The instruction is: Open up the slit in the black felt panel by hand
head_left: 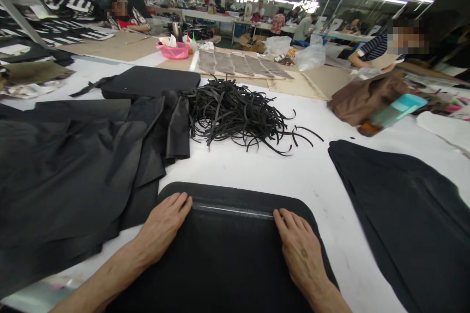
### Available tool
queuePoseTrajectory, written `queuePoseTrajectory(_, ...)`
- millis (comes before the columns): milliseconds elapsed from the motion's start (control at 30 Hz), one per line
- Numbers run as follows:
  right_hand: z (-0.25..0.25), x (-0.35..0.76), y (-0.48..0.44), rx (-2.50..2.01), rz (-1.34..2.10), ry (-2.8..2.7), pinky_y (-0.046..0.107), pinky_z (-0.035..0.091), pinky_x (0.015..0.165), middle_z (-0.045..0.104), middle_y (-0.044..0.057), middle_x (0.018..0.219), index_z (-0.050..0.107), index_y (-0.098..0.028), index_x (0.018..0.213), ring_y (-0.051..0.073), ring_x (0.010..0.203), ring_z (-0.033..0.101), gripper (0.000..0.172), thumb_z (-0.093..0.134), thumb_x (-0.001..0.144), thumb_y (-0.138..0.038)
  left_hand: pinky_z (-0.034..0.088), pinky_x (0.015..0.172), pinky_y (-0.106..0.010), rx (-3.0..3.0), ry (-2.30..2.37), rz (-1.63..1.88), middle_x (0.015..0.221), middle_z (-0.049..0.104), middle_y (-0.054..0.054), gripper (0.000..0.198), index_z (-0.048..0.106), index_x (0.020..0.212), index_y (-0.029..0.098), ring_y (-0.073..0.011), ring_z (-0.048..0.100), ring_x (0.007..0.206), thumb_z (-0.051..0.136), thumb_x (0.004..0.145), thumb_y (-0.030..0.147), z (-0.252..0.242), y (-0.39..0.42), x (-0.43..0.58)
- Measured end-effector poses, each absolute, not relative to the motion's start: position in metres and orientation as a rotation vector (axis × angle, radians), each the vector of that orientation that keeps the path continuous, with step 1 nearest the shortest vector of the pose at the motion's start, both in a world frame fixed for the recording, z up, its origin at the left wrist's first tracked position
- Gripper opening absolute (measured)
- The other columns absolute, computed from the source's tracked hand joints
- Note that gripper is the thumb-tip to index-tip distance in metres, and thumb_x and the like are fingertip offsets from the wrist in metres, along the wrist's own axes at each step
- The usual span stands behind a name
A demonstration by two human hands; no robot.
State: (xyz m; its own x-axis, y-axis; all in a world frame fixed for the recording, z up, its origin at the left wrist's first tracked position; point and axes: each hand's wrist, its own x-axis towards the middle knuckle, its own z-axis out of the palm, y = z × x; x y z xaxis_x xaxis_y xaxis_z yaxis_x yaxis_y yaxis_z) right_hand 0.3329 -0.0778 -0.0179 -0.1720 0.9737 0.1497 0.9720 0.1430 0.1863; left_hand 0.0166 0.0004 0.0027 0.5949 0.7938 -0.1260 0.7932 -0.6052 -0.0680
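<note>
Sheets of black material (pixel 69 161) lie loosely overlapped at the left of the white-topped table (pixel 209 168), creased and limp. Next comes the left hand (pixel 165 227), resting on the left side of a black panel (pixel 231 259) with rounded corners, which lies flat on the table directly in front of the person. This hand's grip is bent, the fingers close together, their tips at the left end of a glossy band (pixel 235 211) that crosses the panel near its far edge; whether they pinch a layer or only press, I cannot tell. The panel looks light for its breadth and probably flexes without breaking, closer to padded sheet than board; the shiny band may be slippery under the fingertips, while the duller border should give better purchase. The surest hold is likely at both sides, near the rounded far corners, with the load shared so the middle does not sag. Beyond the panel sits a heap of narrow black strips (pixel 235 112), tangled and springy-looking. The right hand (pixel 299 244) rests on the panel's right side, fingers slightly fanned, tips at the band's other end; a pinch is likewise impossible to confirm. Farther right lie folded black pieces (pixel 407 205), apart from the panel.
</note>
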Motion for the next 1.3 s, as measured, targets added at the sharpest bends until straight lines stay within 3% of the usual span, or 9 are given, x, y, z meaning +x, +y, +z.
queuePoseTrajectory(400,-0.018,0.349,-0.079,2.139,0.463,2.185,0.034,0.043,0.084,0.058,0.01,0.11,0.058,-0.012,0.11,0.023,0.096,0.052,0.038,0.041,0.079,0.001,0.037,0.098,-0.038,-2.81,-1.231,0.133,0.127,0.047,-0.014,0.05,0.043,0.126,0.008,-0.0246,0.044,0.113,0.032,0.078,0.0,-0.003,0.022,0.034)
queuePoseTrajectory(733,-0.023,0.371,-0.08,2.243,0.426,2.073,0.032,0.043,0.079,0.058,0.009,0.108,0.059,-0.012,0.11,0.022,0.094,0.052,0.035,0.039,0.083,-0.002,0.039,0.099,-0.035,-2.822,-1.302,-0.11,0.127,0.051,-0.009,0.058,0.051,0.122,0.015,-0.0223,0.045,0.115,0.031,0.071,-0.006,-0.02,0.03,0.019)
queuePoseTrajectory(1000,0.001,0.368,-0.075,2.318,0.501,1.942,0.038,0.041,0.078,0.059,0.012,0.107,0.061,-0.012,0.104,0.027,0.094,0.052,0.032,0.042,0.08,-0.001,0.041,0.095,-0.039,-2.613,-1.5,-0.104,0.126,0.049,-0.014,0.05,0.053,0.117,0.009,-0.0266,0.045,0.111,0.031,0.075,-0.004,-0.003,0.037,0.028)
queuePoseTrajectory(1167,0.001,0.33,-0.064,2.145,0.236,2.377,0.031,0.039,0.082,0.059,0.008,0.109,0.059,-0.016,0.109,0.02,0.094,0.052,0.04,0.044,0.077,0.003,0.039,0.094,-0.039,-2.973,-1.185,-0.043,0.12,0.052,-0.009,0.056,0.049,0.121,0.017,-0.0241,0.045,0.107,0.038,0.07,-0.003,0.011,0.03,0.06)
queuePoseTrajectory(1300,0.001,0.315,-0.057,2.119,0.138,2.317,0.033,0.039,0.079,0.061,0.006,0.104,0.062,-0.018,0.103,0.021,0.091,0.053,0.04,0.043,0.076,0.004,0.041,0.089,-0.04,-3.043,-1.23,0.076,0.12,0.049,-0.011,0.057,0.047,0.121,0.016,-0.0252,0.047,0.103,0.042,0.066,0.0,0.005,0.033,0.066)
